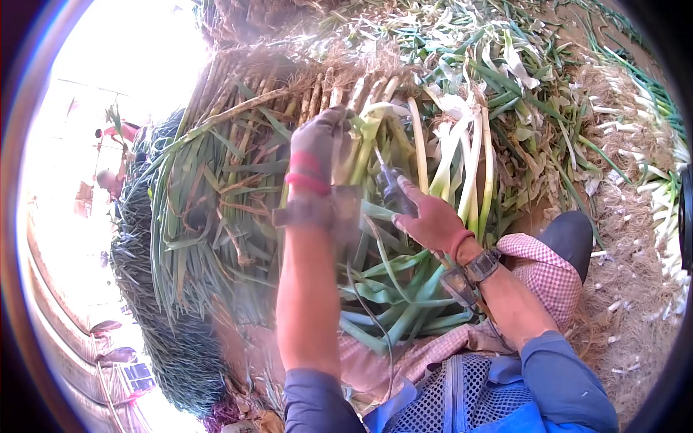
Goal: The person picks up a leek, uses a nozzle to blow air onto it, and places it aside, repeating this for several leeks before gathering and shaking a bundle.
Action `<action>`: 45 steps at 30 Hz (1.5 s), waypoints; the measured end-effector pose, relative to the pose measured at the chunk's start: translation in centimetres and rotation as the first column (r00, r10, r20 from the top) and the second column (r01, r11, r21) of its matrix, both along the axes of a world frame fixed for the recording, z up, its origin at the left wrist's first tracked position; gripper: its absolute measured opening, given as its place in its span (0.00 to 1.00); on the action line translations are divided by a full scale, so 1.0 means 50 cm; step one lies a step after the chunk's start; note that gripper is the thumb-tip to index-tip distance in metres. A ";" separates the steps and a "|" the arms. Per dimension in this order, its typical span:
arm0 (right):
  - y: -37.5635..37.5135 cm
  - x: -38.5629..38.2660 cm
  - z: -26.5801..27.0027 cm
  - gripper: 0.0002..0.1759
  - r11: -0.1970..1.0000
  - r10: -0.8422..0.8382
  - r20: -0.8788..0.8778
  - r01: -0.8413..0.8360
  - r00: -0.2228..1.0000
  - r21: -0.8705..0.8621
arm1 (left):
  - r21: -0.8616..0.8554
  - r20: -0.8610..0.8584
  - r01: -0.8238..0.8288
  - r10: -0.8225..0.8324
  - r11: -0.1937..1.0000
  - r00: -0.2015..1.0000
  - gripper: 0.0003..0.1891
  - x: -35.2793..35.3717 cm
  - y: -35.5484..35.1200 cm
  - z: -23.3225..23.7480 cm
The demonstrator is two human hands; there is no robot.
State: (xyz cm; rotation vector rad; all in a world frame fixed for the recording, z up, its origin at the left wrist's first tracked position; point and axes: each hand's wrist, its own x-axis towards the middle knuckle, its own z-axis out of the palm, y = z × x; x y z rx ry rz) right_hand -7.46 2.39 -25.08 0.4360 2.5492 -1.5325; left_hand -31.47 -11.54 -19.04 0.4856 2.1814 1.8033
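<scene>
My left hand (317, 144), in a grey and red glove, is closed at the upper part of a leek (367, 137) in the middle of the view; motion blurs its edges. To the right my right hand (433, 216), in a reddish glove, is wrapped round a dark tool (392, 186) with a thin metal tip. That tip points up toward the leek. Several pale leek stalks (473, 162) with roots lie just beyond my right hand. Green leaves (404, 303) spread below both hands, over my lap.
A large pile of untrimmed leeks (216, 173) lies at the left. Peeled leaf scraps (520, 86) cover the upper right. White leeks (660, 216) line the far right beside root trimmings (621, 267). A thin cable (372, 310) hangs near my lap.
</scene>
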 end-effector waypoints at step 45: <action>-0.058 -0.059 0.030 0.47 0.995 0.094 0.064 -0.096 0.994 0.021 | -0.890 -0.264 -0.256 0.032 0.378 0.964 0.30 0.233 -0.183 -0.081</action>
